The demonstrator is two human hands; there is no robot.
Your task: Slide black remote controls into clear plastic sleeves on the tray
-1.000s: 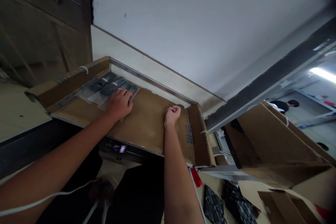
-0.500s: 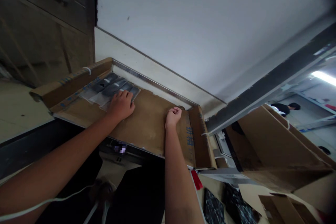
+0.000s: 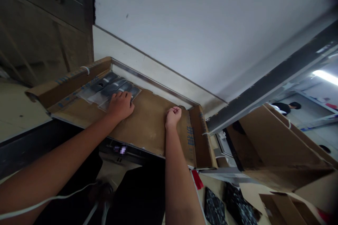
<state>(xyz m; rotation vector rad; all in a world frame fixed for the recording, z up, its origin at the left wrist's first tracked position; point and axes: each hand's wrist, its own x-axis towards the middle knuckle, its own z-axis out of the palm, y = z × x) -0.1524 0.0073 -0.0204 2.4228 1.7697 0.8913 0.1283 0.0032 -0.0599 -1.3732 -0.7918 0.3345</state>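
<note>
My left hand [image 3: 120, 106] lies over the nearest of several clear plastic bags with dark contents, its fingers bent down onto it and the fingertips hidden. The other plastic bags [image 3: 105, 84] lie side by side just left of that hand, at the far left of a cardboard-lined surface [image 3: 148, 123]. What is inside the bags is too unclear to name. My right hand [image 3: 173, 116] rests on the cardboard toward the right, turned up with its fingers curled closed. Whatever that hand holds, if anything, is hidden.
Raised cardboard sides [image 3: 202, 137] border the surface left and right, tied with white cord. A white panel [image 3: 185, 35] rises behind. Large cardboard boxes [image 3: 274, 140] and dark patterned packages [image 3: 215, 205] stand at right. Another person [image 3: 286, 107] appears far right.
The view has shifted slightly. Both hands keep nearly the same places and poses, the left over the bag and the right curled on the cardboard.
</note>
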